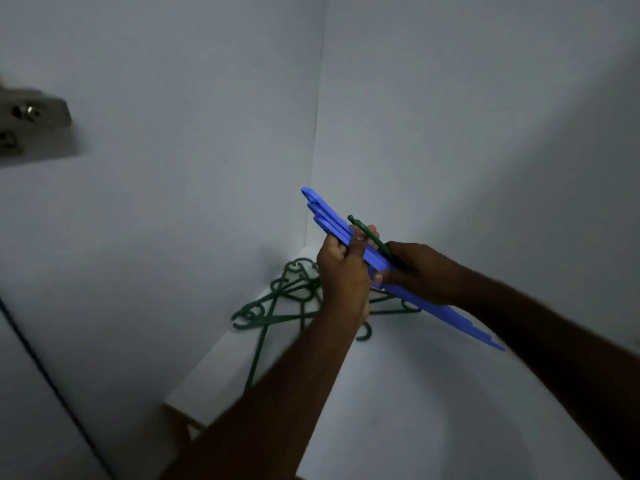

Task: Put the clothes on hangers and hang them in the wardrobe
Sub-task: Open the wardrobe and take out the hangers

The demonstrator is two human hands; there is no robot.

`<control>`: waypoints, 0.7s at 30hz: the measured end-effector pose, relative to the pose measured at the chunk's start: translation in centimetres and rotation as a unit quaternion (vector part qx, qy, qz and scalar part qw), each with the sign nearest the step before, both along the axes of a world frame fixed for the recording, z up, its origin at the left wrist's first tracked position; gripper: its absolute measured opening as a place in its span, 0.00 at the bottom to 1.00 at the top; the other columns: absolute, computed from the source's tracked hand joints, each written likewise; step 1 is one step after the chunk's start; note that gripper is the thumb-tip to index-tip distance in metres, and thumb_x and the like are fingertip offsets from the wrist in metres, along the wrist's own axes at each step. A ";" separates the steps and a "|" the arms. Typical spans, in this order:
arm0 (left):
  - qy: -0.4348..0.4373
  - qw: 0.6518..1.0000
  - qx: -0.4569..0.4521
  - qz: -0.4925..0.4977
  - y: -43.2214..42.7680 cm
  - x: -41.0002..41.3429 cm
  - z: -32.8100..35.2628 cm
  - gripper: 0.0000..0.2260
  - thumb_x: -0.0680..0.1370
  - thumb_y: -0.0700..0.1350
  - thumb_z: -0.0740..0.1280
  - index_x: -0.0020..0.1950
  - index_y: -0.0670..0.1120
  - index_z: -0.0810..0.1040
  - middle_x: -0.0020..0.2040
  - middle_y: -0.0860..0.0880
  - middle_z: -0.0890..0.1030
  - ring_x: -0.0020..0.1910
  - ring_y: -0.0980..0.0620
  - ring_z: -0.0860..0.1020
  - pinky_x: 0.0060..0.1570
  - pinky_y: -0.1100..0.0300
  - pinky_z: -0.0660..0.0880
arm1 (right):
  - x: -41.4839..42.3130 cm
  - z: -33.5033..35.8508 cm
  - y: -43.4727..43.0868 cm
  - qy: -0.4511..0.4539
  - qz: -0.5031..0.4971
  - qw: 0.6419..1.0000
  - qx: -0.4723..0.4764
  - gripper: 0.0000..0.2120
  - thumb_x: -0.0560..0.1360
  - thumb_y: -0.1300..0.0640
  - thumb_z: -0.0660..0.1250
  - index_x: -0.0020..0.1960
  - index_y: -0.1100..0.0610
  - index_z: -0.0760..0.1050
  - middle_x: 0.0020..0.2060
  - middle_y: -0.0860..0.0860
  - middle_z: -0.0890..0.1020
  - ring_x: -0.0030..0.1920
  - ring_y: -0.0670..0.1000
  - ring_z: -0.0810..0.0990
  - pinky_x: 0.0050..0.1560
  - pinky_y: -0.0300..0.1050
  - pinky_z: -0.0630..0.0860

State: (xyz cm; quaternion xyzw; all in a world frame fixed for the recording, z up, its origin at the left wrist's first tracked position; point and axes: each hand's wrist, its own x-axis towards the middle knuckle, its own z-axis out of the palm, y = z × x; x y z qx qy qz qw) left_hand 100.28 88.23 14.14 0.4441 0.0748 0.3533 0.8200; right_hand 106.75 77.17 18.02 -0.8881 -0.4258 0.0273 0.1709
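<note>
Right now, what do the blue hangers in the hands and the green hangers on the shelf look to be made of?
Blue hangers: probably plastic, seemingly matte; flat, broad, uniformly coloured bars with moulded-looking rounded ends. Green hangers: thin round rods bent into hooks and loops, so likely coated wire, though thin plastic is possible; blur hides the finish. Shelf: smooth white board, probably laminate.

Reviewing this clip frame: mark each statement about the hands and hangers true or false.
1. Both hands hold the blue hangers. True: left hand and right hand grip the bundle.
2. Green hangers lie on the white shelf. True.
3. The blue hangers hang from a rail. False: they are held in the air.
4. A shirt is draped on the blue hangers. False: no clothing shows.
</note>
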 end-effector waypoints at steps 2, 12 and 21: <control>0.010 1.000 -0.020 0.006 0.0 -0.9 -2.2 0.07 0.81 0.36 0.63 0.48 0.45 0.78 0.44 0.48 0.85 0.46 0.49 0.84 0.50 0.50 0.80 | -0.3 -2.0 0.4 0.018 0.028 0.999 -0.038 0.11 0.76 0.50 0.71 0.50 0.53 0.72 0.40 0.46 0.76 0.38 0.45 0.72 0.37 0.34 0.66; 0.266 0.890 0.367 -0.055 4.0 -5.3 -7.9 0.08 0.78 0.45 0.68 0.40 0.45 0.79 0.40 0.46 0.84 0.42 0.48 0.82 0.47 0.56 0.78 | 1.7 -2.5 -3.6 -0.120 -0.005 0.992 -0.046 0.16 0.74 0.48 0.72 0.56 0.59 0.79 0.42 0.58 0.84 0.45 0.58 0.82 0.40 0.44 0.65; 0.378 0.496 0.782 -0.005 8.2 2.0 -10.4 0.14 0.81 0.50 0.62 0.63 0.44 0.74 0.61 0.45 0.76 0.62 0.45 0.73 0.63 0.50 0.68 | 2.1 -3.3 -8.0 -0.144 -0.057 0.986 -0.064 0.12 0.76 0.53 0.70 0.39 0.46 0.68 0.27 0.44 0.69 0.35 0.55 0.74 0.35 0.46 0.62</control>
